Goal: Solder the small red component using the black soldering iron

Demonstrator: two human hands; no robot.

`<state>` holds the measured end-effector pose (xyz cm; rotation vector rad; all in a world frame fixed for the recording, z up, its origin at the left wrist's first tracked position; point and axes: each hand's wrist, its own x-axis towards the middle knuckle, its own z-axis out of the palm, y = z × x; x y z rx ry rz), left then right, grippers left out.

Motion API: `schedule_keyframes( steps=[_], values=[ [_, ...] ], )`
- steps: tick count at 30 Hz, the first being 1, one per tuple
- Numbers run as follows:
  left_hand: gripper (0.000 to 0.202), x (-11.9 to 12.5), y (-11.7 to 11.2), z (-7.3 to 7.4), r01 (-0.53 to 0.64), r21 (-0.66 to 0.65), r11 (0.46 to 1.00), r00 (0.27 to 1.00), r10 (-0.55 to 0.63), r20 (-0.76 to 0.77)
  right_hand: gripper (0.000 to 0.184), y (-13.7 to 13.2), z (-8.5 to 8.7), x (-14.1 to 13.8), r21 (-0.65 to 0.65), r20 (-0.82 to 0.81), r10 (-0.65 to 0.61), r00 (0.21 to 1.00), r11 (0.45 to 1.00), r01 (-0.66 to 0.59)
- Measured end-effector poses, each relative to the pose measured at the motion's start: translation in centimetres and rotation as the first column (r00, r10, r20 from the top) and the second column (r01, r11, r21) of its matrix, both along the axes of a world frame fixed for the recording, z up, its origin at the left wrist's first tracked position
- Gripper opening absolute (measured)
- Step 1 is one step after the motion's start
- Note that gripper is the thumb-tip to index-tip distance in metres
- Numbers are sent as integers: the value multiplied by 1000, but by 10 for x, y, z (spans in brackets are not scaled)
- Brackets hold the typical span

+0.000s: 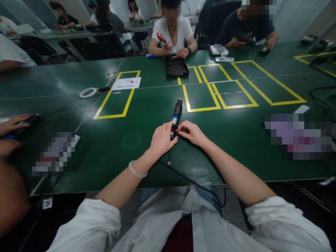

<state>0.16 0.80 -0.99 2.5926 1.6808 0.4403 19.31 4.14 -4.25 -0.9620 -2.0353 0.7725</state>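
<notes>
Black and silver, the corded tool (177, 110) lay on the green table (147, 119); the left hand's (162, 138) fingers were curled around its near end; the right hand's (193, 133) were pinched on a small red-and-dark piece (185, 130) beside it.

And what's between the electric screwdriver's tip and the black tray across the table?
In the head view, bare green tabletop, a pale seam and a short yellow tape strip separate the electric screwdriver from the black tray.
</notes>
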Motion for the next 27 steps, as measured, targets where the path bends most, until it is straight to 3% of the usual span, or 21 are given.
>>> schedule_keyframes(
  steps=[16, 27],
  values=[
    [68, 10, -1, 3, -76, 25, 997, 990, 78, -115, 14, -10, 14, -6, 51, 106, -113, 988, 993, 108],
    [62, 13, 3, 7, -130, 7, 992, 983, 129, -130, 18, -16, 22, -5, -43, -17, -103, 994, 994, 103]
  ],
)
